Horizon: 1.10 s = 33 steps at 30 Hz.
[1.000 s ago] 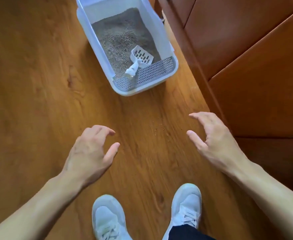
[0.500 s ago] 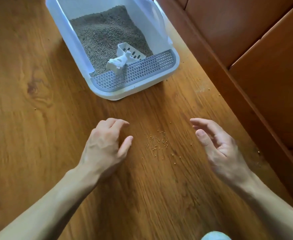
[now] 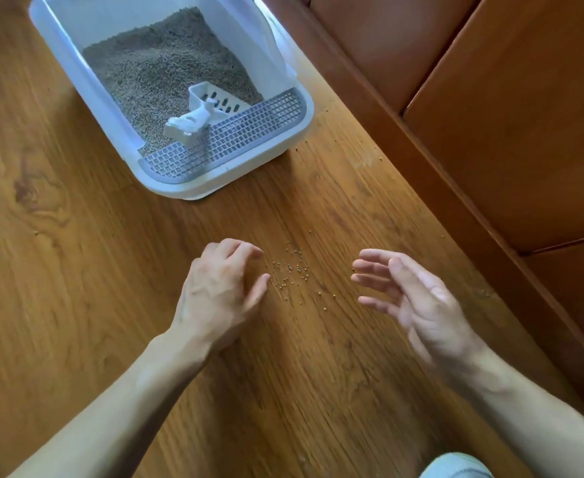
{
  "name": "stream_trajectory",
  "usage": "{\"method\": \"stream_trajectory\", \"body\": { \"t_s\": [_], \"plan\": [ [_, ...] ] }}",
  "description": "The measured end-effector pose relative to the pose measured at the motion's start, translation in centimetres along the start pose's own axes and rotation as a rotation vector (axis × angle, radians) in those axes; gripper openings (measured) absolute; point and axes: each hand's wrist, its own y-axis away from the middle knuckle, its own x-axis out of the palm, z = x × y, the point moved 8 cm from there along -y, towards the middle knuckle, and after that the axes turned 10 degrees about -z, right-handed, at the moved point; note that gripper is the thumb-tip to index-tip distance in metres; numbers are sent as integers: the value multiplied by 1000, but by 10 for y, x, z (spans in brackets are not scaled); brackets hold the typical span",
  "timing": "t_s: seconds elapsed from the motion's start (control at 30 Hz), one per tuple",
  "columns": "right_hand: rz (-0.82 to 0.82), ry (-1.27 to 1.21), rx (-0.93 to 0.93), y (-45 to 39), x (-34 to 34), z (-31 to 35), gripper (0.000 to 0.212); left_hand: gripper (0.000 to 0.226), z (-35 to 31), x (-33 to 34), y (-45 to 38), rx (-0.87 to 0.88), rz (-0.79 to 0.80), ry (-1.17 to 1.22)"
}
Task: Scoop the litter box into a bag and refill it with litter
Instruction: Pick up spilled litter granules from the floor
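Both bare hands hover over the wooden floor [image 3: 76, 305], neither one holding anything. The left hand [image 3: 220, 294] is palm down, its fingers [image 3: 239, 248] curled loosely with the thumb standing apart from them. The right hand [image 3: 418, 305] is turned palm inward and slightly up, its fingers [image 3: 370, 277] spread and relaxed.

Between the two hands lies a small scatter of spilled litter grains [image 3: 292, 270] on the boards, just beside the left thumb and a little further from the right fingertips. A few more stray grains dot the floor near the wooden panelling [image 3: 490, 115] on the right.

The litter box [image 3: 280, 146] sits on the floor beyond the hands, well apart from them, a pale plastic tub with high walls (its far end runs out of view at the top). It stands close beside the wooden panelling. Grey-brown litter [image 3: 159, 70] covers its bottom, heaped somewhat higher toward the back. Across its near edge runs a grey grid step [image 3: 249, 132]. A white slotted scoop [image 3: 204, 112] rests inside the box, its pan on the litter near the right wall and its handle reaching over toward the grid.

At the bottom edge, near the right forearm, a pale rounded shape [image 3: 456, 465] pokes into view (I cannot tell what it is).
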Motion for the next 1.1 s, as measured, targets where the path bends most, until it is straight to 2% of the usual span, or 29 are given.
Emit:
{"method": "stream_trajectory", "body": {
  "t_s": [0.23,0.43,0.53,0.67,1.0,1.1],
  "plan": [
    [40,-550,320,-19,29,-17,59,31,17,-4,-9,45,-26,-109],
    [223,-882,458,-19,34,-24,68,14,12,14,-10,47,-34,-63],
    [206,-878,497,-23,31,-37,71,10,9,21,-15,71,-44,-61],
    [255,-992,539,-19,28,-47,71,9,9,25,-23,56,-44,-64],
    [127,-1006,550,-19,11,-64,68,4,-1,40,-34,167,-10,-120],
    [106,-1011,537,-19,13,-60,68,5,-7,41,-33,250,-25,-190]
  ]
}}
